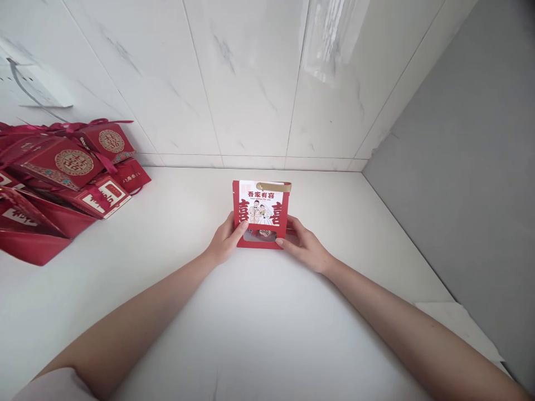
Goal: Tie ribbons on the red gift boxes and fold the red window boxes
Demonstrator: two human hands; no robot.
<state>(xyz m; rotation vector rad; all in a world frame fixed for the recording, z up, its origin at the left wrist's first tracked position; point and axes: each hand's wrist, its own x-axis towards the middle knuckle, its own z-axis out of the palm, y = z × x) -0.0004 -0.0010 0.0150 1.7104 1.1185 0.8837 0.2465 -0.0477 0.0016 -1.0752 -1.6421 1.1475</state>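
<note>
On the head view I have a red gift bag [262, 228] upright between my two grips, printed front facing the camera. My left grip [228, 238] wraps its left side, thumb laid on the front; my right grip [304, 245] takes its lower right edge, thumb by the clear window [251, 236] — both are grasping the bag over the tabletop [259, 323], though I cannot tell whether its base touches. Just above the grips I see a wedding-couple drawing [258, 213] and, higher, a gold strip [273, 187] along the bag's top. Well left of the left grip sit red boxes [77, 161] in a pile, with a wall socket [50, 92] above. Beyond both grips stands a tiled wall [251, 83]; right of the right grip — nearer the camera — lies a white sheet [468, 328].
</note>
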